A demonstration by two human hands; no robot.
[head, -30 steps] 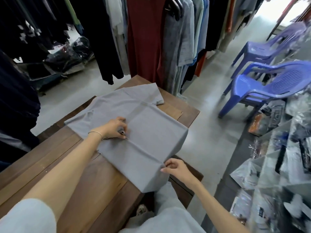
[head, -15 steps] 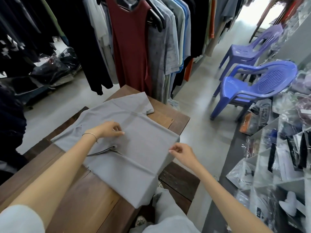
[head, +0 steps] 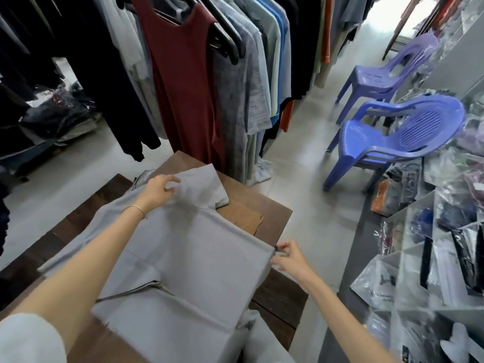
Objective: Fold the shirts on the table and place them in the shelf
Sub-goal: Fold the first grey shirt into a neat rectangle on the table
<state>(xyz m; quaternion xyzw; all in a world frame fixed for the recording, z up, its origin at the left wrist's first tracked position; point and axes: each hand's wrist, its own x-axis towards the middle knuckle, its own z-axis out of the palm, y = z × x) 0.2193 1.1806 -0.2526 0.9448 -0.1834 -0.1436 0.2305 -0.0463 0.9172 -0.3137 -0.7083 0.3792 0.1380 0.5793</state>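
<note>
A grey shirt [head: 188,258] lies spread flat on the brown wooden table [head: 264,213], its lower part hanging over the near edge. My left hand [head: 157,191] is at the far end of the shirt, fingers curled on the cloth by the far sleeve [head: 209,184]. My right hand [head: 290,260] pinches the shirt's right edge at the table's right side. The shelf [head: 432,271] of white compartments stands at the right, filled with bagged clothes.
A rack of hanging clothes [head: 188,74] stands just beyond the table, with a dark red dress in front. Two blue plastic chairs [head: 387,137] stand on the pale floor at the right. Bagged garments [head: 55,119] lie on the floor at the left.
My left hand has moved from the shirt's middle to its far end by the sleeve. My right hand has slid up along the right edge, away from the near corner.
</note>
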